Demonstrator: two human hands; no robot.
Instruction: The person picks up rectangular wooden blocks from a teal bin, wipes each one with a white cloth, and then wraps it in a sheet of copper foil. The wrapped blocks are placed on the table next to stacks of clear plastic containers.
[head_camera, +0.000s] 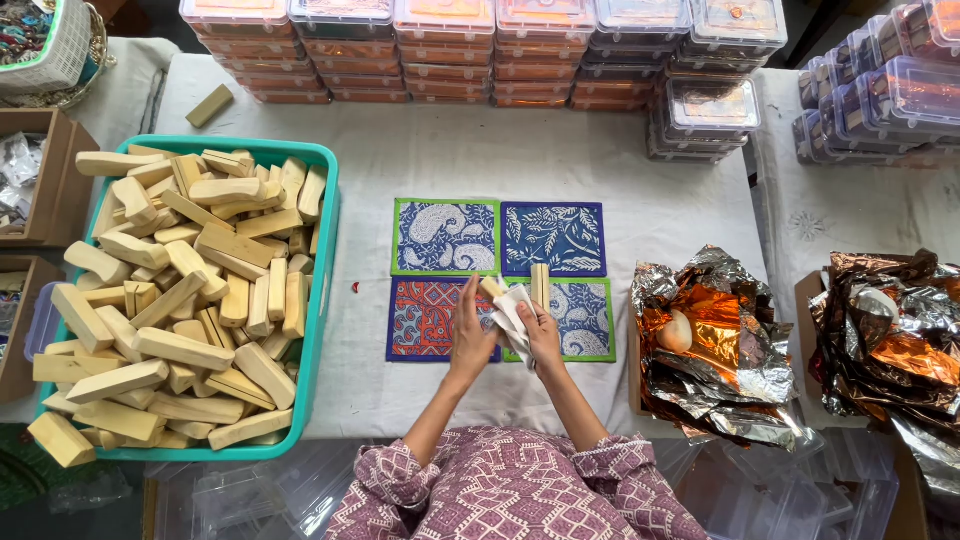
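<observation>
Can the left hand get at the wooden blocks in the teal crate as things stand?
Probably yes: the crate is open-topped, its blocks heaped above the rim, and only bare cloth lies between it and the left hand, though that hand is touching a block.
</observation>
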